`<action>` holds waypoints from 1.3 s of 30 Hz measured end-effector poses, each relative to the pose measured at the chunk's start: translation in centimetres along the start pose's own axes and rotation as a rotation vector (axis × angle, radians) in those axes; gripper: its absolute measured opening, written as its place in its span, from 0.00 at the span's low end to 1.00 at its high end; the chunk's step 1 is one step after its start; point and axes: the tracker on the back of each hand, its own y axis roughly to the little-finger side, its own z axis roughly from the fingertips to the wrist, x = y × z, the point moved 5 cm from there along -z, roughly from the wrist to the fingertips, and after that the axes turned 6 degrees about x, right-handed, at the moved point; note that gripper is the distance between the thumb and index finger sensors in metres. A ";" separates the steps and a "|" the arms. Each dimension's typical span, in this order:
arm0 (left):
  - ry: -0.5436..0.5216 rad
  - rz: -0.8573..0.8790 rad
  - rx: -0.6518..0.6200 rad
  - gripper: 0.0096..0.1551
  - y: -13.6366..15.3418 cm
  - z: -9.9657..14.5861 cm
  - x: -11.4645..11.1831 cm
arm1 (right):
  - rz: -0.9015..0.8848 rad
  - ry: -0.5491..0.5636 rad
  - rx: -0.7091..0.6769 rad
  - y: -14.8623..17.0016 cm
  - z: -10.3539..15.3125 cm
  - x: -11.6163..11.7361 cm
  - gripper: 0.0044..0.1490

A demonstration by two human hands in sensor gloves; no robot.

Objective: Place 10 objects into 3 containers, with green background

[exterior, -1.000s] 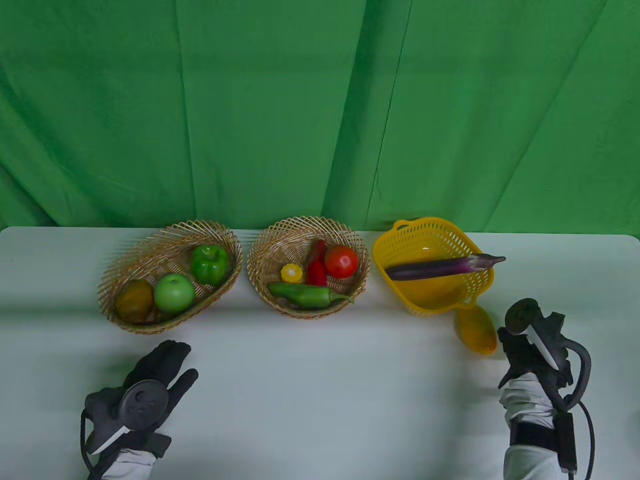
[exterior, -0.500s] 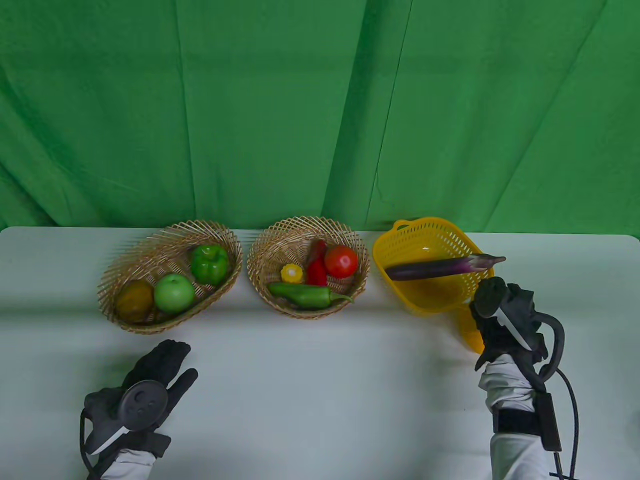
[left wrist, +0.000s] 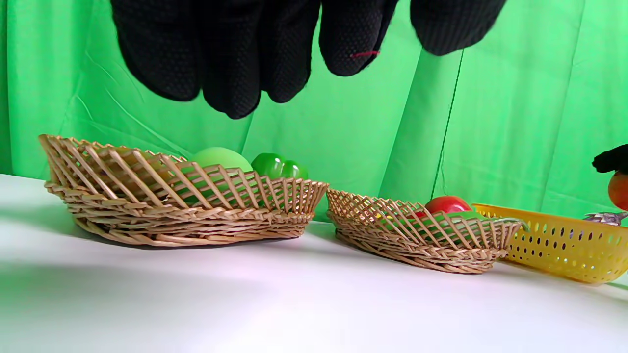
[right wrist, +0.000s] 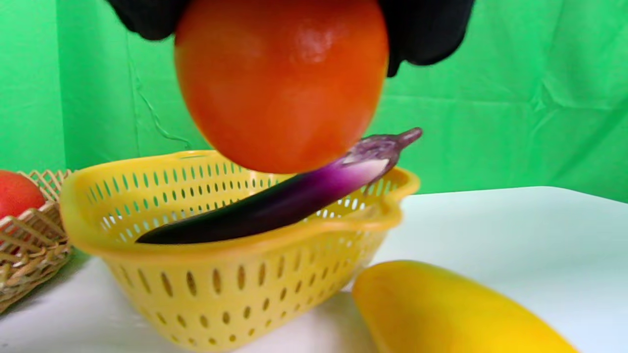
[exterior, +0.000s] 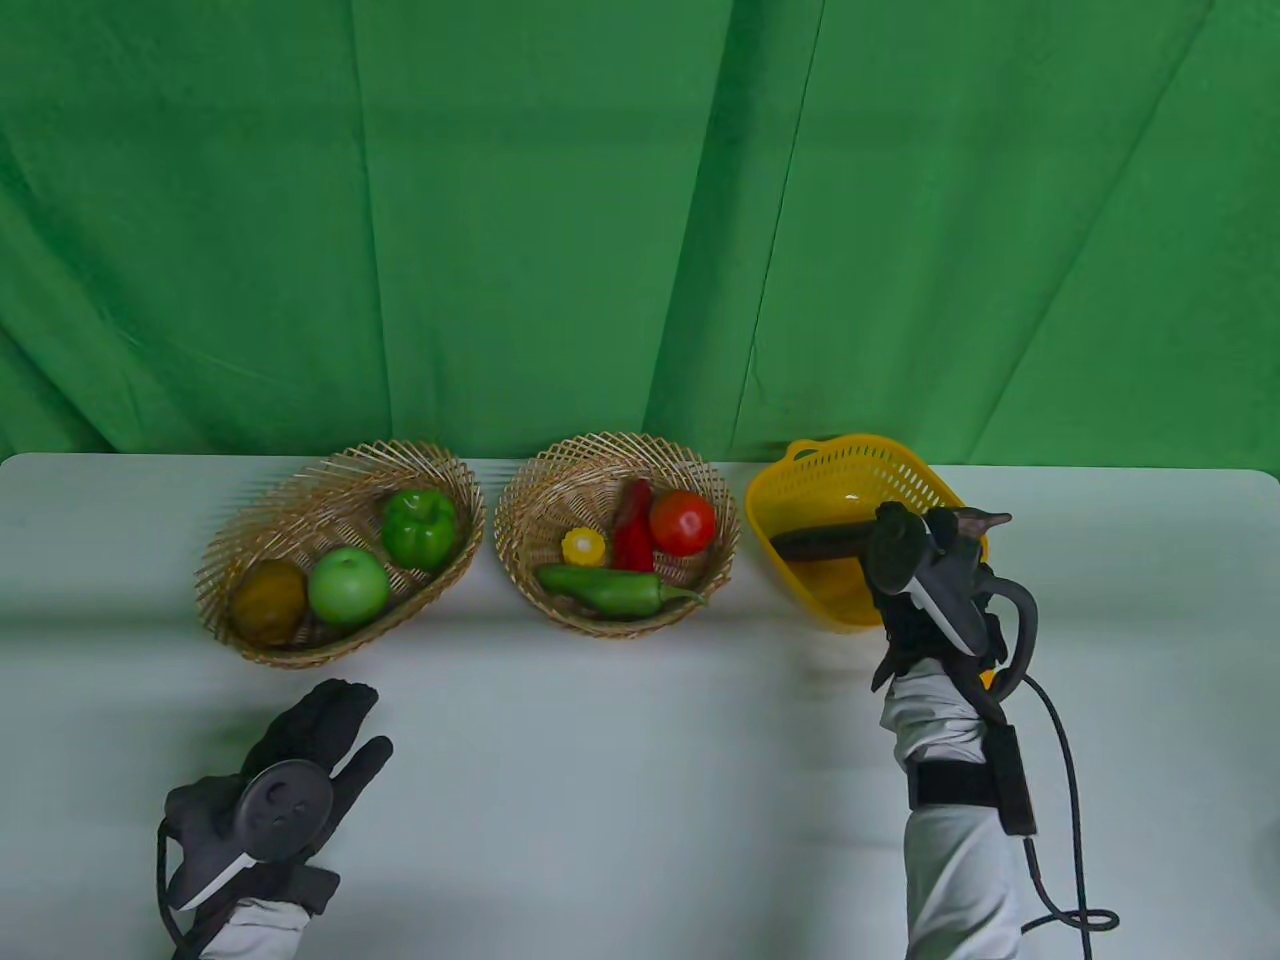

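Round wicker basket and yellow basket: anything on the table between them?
Nothing: bare table between the round wicker basket and the yellow basket, per table view.

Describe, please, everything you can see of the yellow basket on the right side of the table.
The yellow basket looks like glossy moulded plastic, roughly oval, its walls pierced by rows of small slots, with a thick rolled rim and a loop handle at the far end. It stands upright on the white table, right of the two wicker baskets. A purple eggplant lies slantwise in it, its stem end resting on and poking past the rim. A yellow fruit lies on the table beside its near wall; the right hand holds an orange-red fruit above it.
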 end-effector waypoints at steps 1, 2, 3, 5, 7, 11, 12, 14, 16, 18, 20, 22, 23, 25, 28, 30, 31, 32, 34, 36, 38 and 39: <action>-0.001 0.001 0.001 0.36 0.0 0.0 0.0 | 0.006 -0.003 -0.002 -0.3 -0.1 0.2 0.38; -0.002 0.002 0.002 0.36 0.1 0.0 0.0 | 0.010 -0.009 -0.008 -0.7 -0.2 0.4 0.38; -0.002 0.002 0.002 0.36 0.1 0.0 0.1 | 0.011 -0.012 -0.011 -1.0 -0.3 0.6 0.38; 0.000 0.001 0.003 0.36 0.1 0.0 0.0 | 0.011 -0.022 -0.026 -1.8 -0.4 1.2 0.38; 0.002 0.000 0.003 0.36 0.1 0.0 0.0 | 0.020 -0.037 -0.040 -2.6 -0.5 1.9 0.38; 0.005 -0.002 0.006 0.36 0.2 0.0 0.0 | 0.039 -0.028 -0.055 -3.5 -0.3 2.8 0.37; 0.005 -0.001 0.007 0.36 0.2 0.0 0.0 | 0.036 -0.025 -0.056 -3.5 -0.3 2.9 0.37; 0.005 0.000 0.010 0.36 0.3 0.0 0.0 | 0.020 0.006 -0.055 -3.4 -0.2 2.7 0.38; 0.005 -0.001 0.011 0.36 0.3 0.0 0.0 | 0.007 0.011 -0.060 -2.9 -0.1 2.3 0.39; 0.006 -0.001 0.012 0.36 0.3 0.0 0.0 | 0.011 0.025 -0.064 -2.3 0.1 1.9 0.40; 0.010 -0.002 0.011 0.36 0.3 0.0 0.0 | 0.009 0.034 -0.057 -1.5 0.2 1.4 0.40; 0.011 -0.004 0.009 0.36 0.2 0.0 0.0 | -0.014 0.035 -0.044 -0.4 0.4 1.1 0.40; 0.012 -0.005 0.007 0.36 0.2 0.0 0.0 | -0.021 0.035 -0.038 -0.1 0.4 1.0 0.40; 0.012 -0.005 0.005 0.36 0.2 -0.1 0.0 | -0.041 0.037 -0.020 1.1 0.6 0.7 0.40; 0.013 -0.005 0.004 0.36 0.1 -0.1 -0.1 | -0.060 0.039 0.003 2.7 0.8 0.5 0.40; 0.013 -0.005 0.004 0.36 0.1 0.0 -0.1 | -0.076 0.039 0.016 3.6 1.0 0.5 0.41; 0.012 -0.004 0.004 0.36 0.1 -0.1 0.0 | -0.090 0.038 0.028 4.3 1.1 0.6 0.41; 0.012 -0.003 0.004 0.36 0.1 -0.1 0.0 | -0.102 0.037 0.037 4.8 1.1 0.6 0.41; 0.012 -0.003 0.002 0.36 0.1 -0.1 0.0 | -0.135 0.030 0.061 6.0 1.3 0.8 0.41; 0.012 -0.004 0.001 0.36 0.0 -0.1 -0.1 | -0.167 0.022 0.085 7.0 1.4 1.1 0.41; 0.012 -0.004 0.000 0.36 0.0 -0.1 -0.1 | -0.202 0.012 0.109 8.1 1.4 1.5 0.42; 0.012 -0.004 0.000 0.36 0.0 -0.1 -0.1 | -0.223 0.006 0.125 8.8 1.5 1.8 0.42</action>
